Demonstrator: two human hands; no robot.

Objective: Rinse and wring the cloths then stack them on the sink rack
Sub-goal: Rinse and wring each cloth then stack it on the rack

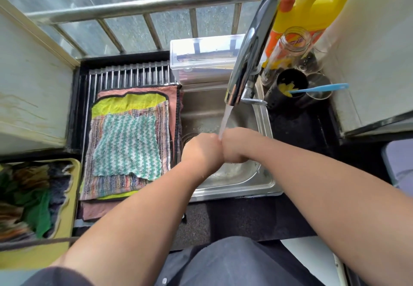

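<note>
Cloths point(127, 142) lie flat in a stack on the sink rack point(129, 74) at left of centre, a teal-and-white one on top, striped, yellow-green and pink ones beneath, the pile's long side running top to bottom of the frame. Just right of the stack, the left hand point(201, 149) and right hand point(239, 145) meet knuckle to knuckle over the sink point(263, 116), under water running from the tap point(248, 55). Their fingers tuck out of sight below, so whether they squeeze a cloth cannot be told. The left hand is the nearer to the pile. At lower left, well apart from the hands, a yellow tray point(73, 187) holds a jumble of green and dark cloths point(29, 196), likely awaiting rinsing. A black cup point(288, 89) at upper right holds a blue brush point(321, 88), with a clear jar point(288, 49) and yellow jug point(312, 11) behind.
</note>
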